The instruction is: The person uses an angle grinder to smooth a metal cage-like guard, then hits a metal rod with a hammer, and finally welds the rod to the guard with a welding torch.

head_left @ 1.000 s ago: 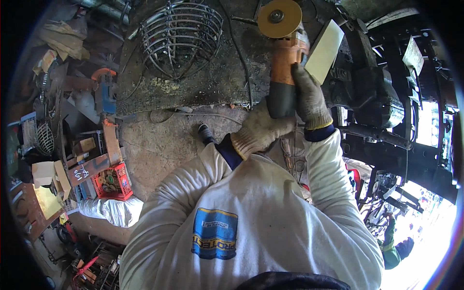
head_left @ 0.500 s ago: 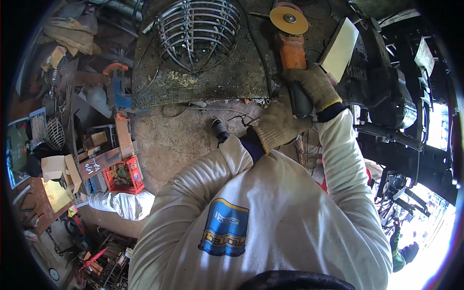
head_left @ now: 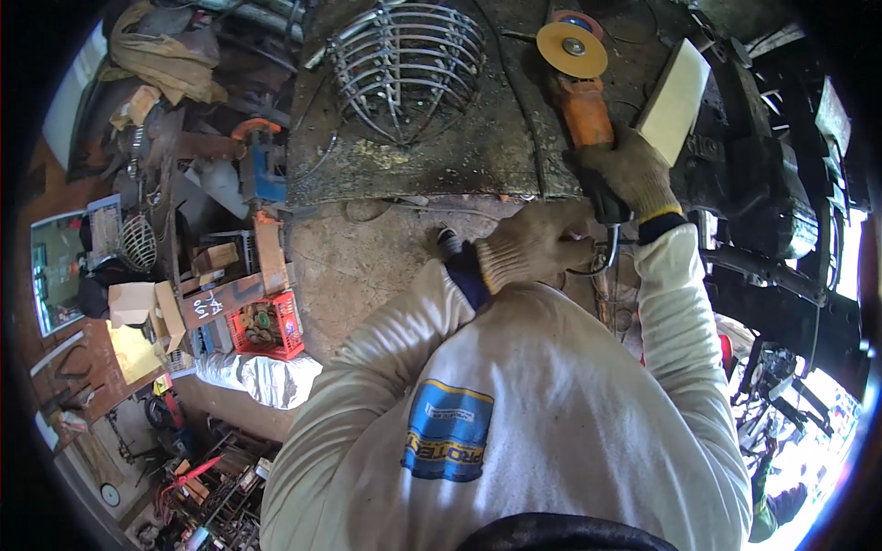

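Workbench (head_left: 441, 170), dark and stained, seen from above by a person in a long-sleeved white shirt (head_left: 551, 395) who wears knitted work gloves. The grinder (head_left: 585, 119), with an orange body and a black handle, is over the right part of the bench, its handle toward the person and its yellow disc (head_left: 572, 51) at the far end. Behind that disc, partly covered, shows a reddish disc (head_left: 588, 20).

The right hand (head_left: 636, 173) is wrapped around the grinder where the orange body meets the handle. The left hand (head_left: 537, 243) is just in front of the bench, to the left of the handle's end, with its fingers curled. A dark cord (head_left: 612, 250) loops down from the handle toward those fingers; whether they grip it, I cannot tell.

A pale block (head_left: 677, 101) slants beside the grinder on its right. To the left, on the bench, is a rounded cage of metal rods (head_left: 409, 78), with a black cable (head_left: 524, 92) running between it and the grinder.

Beyond the bench's left side are a red crate (head_left: 292, 342) filled with small items, an open cardboard box (head_left: 131, 303) and a silvery sack (head_left: 266, 381).
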{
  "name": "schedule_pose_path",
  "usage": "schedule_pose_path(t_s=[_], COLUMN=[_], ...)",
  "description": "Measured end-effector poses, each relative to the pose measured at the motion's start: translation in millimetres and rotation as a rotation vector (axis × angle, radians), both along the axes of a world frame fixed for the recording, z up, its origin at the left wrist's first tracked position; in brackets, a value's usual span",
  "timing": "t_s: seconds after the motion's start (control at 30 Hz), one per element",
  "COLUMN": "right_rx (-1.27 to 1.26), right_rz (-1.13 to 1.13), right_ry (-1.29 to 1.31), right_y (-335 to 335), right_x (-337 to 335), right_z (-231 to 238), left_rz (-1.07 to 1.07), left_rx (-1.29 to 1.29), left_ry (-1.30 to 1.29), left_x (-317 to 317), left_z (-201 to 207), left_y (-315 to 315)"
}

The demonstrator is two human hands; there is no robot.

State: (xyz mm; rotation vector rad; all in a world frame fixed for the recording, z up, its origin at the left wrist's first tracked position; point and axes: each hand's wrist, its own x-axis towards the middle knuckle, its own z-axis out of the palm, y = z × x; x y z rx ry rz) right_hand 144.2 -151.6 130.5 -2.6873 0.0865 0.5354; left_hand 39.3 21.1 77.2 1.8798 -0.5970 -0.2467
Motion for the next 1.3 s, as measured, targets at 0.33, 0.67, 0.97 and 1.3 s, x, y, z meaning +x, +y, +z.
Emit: schedule_pose_path(t_s=[0.33, 0.67, 0.97, 1.3], right_rx=[-0.143, -0.343, -0.086, 0.688], right_rz=[-0.048, -0.41, -0.509, -0.469], right_ry=[-0.208, -0.456, -1.021, -0.929], right_y=[25.0, 65.2, 155.6, 247.3], right_x=[-38.4, -69.1, -118.7, -88.2], right_z=[2.9, -15.3, -8.6, 17.6], left_rz=[0.865, 0.336, -0.1, 0.384], left_rx=[0.588, 1.081, 0.69, 0.206], left_ry=[-0.736, -0.355, -0.484, 0.028], left_x=[92.9, 245.1, 310.5, 216.4], left_z=[72.4, 18.9, -12.6, 77.4], left_y=[270.9, 345.9, 405.4, 343.0])
